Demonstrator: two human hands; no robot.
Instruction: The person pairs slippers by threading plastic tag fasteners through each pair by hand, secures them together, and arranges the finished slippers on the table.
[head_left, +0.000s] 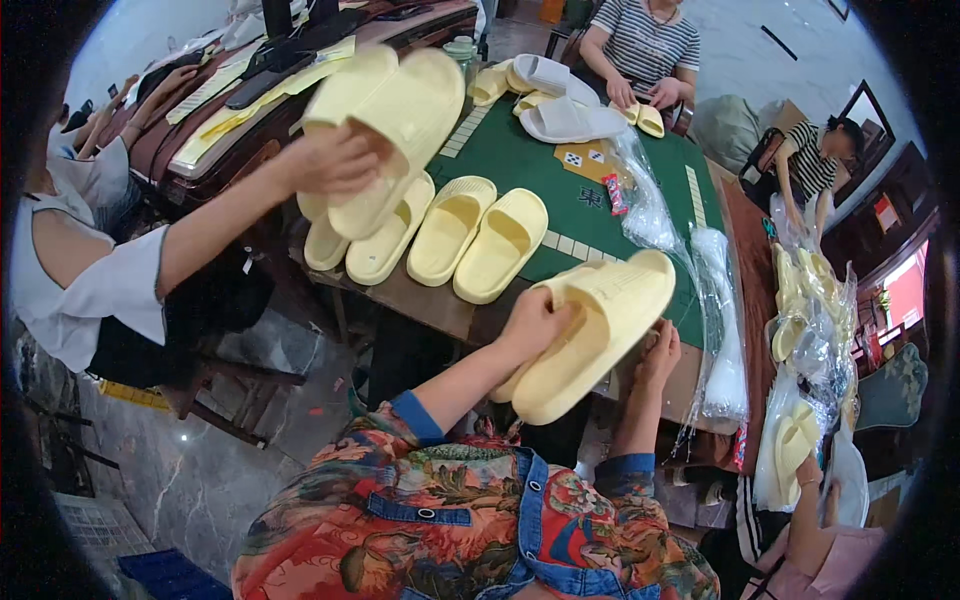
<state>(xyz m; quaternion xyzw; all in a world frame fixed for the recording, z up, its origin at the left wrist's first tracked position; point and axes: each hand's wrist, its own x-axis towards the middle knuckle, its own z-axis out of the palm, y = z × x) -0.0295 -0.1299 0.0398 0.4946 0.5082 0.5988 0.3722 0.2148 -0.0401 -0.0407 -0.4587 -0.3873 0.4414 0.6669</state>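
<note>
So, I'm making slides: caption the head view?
Left hand holding pale yellow slippers, right hand close by, at a green-topped table.

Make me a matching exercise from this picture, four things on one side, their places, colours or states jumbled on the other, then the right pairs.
Column one
1. wearer's left hand
2. mat
3. white slippers
4. stool

Column two
A. toward the far end of the table
B. on the floor, at left
C. green
D. holding yellow slippers

Right pairs: 1-D, 2-C, 3-A, 4-B
</note>
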